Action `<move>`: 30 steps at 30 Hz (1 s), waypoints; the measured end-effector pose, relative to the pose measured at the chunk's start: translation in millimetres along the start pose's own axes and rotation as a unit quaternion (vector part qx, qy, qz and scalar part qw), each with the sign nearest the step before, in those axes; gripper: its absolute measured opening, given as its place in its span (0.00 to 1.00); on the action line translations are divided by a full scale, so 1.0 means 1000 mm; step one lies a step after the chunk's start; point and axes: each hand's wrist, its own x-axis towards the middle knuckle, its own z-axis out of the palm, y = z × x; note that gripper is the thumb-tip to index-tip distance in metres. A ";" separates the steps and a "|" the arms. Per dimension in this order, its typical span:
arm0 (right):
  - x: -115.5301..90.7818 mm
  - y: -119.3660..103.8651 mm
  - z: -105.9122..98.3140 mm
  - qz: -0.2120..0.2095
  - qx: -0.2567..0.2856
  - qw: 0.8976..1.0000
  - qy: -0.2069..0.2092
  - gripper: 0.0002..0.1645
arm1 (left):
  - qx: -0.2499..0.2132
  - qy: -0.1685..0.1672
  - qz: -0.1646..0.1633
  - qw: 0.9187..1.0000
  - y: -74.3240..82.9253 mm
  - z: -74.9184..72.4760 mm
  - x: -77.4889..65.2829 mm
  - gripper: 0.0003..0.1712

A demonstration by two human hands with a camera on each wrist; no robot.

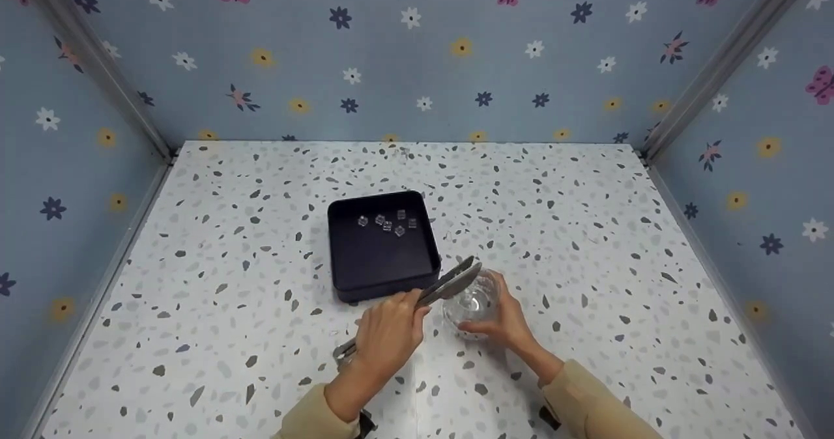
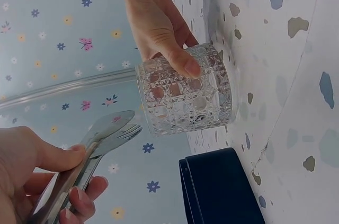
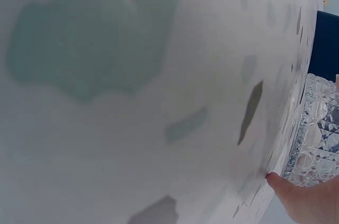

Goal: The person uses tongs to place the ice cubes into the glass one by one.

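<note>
My left hand (image 1: pixel 389 330) grips a pair of metal serving tongs (image 2: pixel 103 138), one tip spoon-shaped and the other forked. In the head view the tongs' tips overlap the mouth of a clear patterned glass (image 1: pixel 474 303); the left wrist view shows them just outside its rim, with nothing visible between them. My right hand (image 1: pixel 509 322) holds the glass around its side, upright on the table, thumb on the near side. Left of the glass lies a dark square tray (image 1: pixel 381 263). Several small clear cubes (image 1: pixel 388 226) lie in its far part.
White speckled tabletop (image 1: pixel 215 283) spreads around the tray and glass. Blue flowered panels (image 1: pixel 417 55) wall it in at the back and on both sides. In the head view, the tray's near right corner lies close to the tongs and the left hand.
</note>
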 end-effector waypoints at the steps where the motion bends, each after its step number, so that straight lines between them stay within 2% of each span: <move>1: 0.000 0.000 0.000 0.001 -0.003 1.000 0.000 0.58 | -0.001 0.000 -0.001 1.000 0.000 0.000 0.000 0.09; 14: 0.000 0.000 0.000 -0.005 -0.006 1.000 0.002 0.58 | 0.022 0.005 -0.011 1.000 -0.003 -0.002 0.001 0.15; 20: 0.000 0.000 -0.001 0.022 0.009 1.000 -0.007 0.59 | 0.024 0.002 -0.018 1.000 -0.008 -0.006 0.003 0.15; 30: 0.000 -0.002 -0.002 0.055 0.021 0.998 -0.013 0.59 | 0.019 -0.005 -0.061 0.998 -0.025 -0.015 0.009 0.17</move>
